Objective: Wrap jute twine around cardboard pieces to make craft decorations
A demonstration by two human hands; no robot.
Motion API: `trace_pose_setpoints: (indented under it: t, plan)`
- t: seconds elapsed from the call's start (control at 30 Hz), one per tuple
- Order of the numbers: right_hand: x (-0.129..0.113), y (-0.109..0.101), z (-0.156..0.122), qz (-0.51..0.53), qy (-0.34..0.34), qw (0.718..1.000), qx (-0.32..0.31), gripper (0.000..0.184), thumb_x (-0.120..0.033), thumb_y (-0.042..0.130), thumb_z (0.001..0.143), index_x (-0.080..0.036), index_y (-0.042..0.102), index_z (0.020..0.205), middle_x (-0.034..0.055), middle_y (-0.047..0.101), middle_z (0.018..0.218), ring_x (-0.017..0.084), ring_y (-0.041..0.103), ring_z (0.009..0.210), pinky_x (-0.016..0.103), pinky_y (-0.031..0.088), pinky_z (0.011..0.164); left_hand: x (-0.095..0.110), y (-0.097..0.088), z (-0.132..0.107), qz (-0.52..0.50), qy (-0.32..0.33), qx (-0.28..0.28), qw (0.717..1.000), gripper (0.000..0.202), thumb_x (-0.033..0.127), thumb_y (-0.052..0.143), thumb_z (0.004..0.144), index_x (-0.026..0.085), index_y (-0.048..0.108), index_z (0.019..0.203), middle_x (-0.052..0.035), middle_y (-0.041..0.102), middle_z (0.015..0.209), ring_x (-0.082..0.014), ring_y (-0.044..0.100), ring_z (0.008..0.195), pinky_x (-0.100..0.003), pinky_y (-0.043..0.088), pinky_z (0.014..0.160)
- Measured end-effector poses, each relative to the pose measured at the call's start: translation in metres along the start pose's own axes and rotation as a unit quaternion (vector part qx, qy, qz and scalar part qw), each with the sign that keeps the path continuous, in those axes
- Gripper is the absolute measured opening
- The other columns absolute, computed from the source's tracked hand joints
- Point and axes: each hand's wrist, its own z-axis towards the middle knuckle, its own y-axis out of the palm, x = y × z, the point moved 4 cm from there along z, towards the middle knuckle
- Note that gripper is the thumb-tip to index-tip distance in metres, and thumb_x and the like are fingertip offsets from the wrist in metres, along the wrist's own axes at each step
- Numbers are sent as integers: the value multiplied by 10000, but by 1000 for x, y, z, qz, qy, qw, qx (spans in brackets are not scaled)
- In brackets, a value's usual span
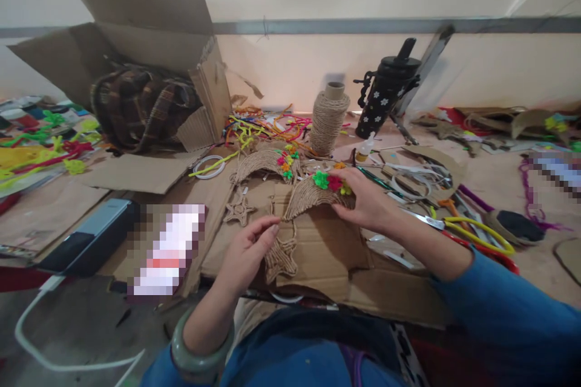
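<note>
My right hand (363,202) grips the right end of a twine-wrapped arch (313,198) decorated with green, red and yellow flowers (334,184). At the arch's lower left end, my left hand (252,247) pinches near a strand of twine; what lies between the fingertips is too small to make out. Below that end hangs a twine star (281,260), partly behind my left hand. Beyond it rests a second twine arch (261,164) with small colourful flowers, and another twine star (239,210) lies to its left. Cardboard (318,242) is under these pieces.
An upright cone of twine (330,118) and a black flowered tumbler (388,91) stand at the back. An open cardboard box (213,84) holds a plaid bag. Scissors with yellow handles (481,233) lie right, a glue bottle (364,148) behind, a phone (167,248) left.
</note>
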Motion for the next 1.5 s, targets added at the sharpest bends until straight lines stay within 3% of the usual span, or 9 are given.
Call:
trace_pose_setpoints:
  t: [0.2,0.37,0.53,0.7,0.77,1.0,1.13,1.33,1.5]
  plan:
    - [-8,2,-15,16,-64,994,92,523,-195,575,769,-213,425,1270,127,522,1166,274,528,1095,461,445,946,-3,14,6,-26,-58,-33,997,414,435,634,771,115,678,1031,-121,757,897,-248,711,789,-357,568,678]
    - [-19,-4,-27,77,-101,980,153,447,-110,545,795,-234,447,1213,83,596,1055,230,577,984,394,491,858,-2,13,10,45,-18,-12,999,410,336,644,748,136,642,1106,-144,697,1115,-275,654,1013,-421,512,875]
    - [-37,-17,-42,99,-146,967,182,276,-73,544,796,-223,504,1025,46,594,876,171,589,822,294,516,714,12,10,9,148,90,46,984,432,244,683,714,187,616,1136,-133,553,1337,-279,478,1249,-488,350,1053]
    - [-49,-23,-56,77,-222,955,182,247,-38,508,755,-212,494,931,61,590,854,198,580,848,364,531,735,39,21,-3,291,329,21,898,283,92,549,784,185,635,1036,-81,733,997,-202,673,937,-337,529,833]
    - [-50,-23,-60,62,-234,953,181,215,-53,514,767,-205,499,918,67,604,863,191,581,852,366,530,749,44,22,-5,291,356,26,888,297,36,514,764,200,645,975,-52,747,911,-182,689,853,-308,536,785]
    - [-40,-19,-67,37,-221,958,177,206,-119,527,756,-184,530,952,110,645,957,225,597,966,439,491,860,60,27,-8,306,450,82,835,279,-10,561,768,190,633,949,-90,736,942,-188,682,882,-342,515,807]
    - [-37,-20,-71,32,-216,957,192,276,-101,543,742,-169,535,1009,132,644,1001,244,583,1030,472,478,884,63,35,-7,306,461,90,828,296,-29,549,766,195,629,942,-83,742,915,-184,692,861,-348,519,807]
    - [-35,-24,-74,7,-205,960,192,212,-86,512,783,-199,553,957,77,684,937,190,615,1007,427,441,947,58,45,-9,322,462,75,823,322,-41,544,758,190,622,969,-86,751,905,-181,704,833,-375,504,846]
    - [-26,-26,-77,28,-183,964,192,160,-108,470,820,-195,546,931,73,695,903,187,631,998,436,417,981,54,51,-5,313,437,73,840,380,1,532,767,187,580,1094,-78,756,909,-180,707,848,-338,530,832]
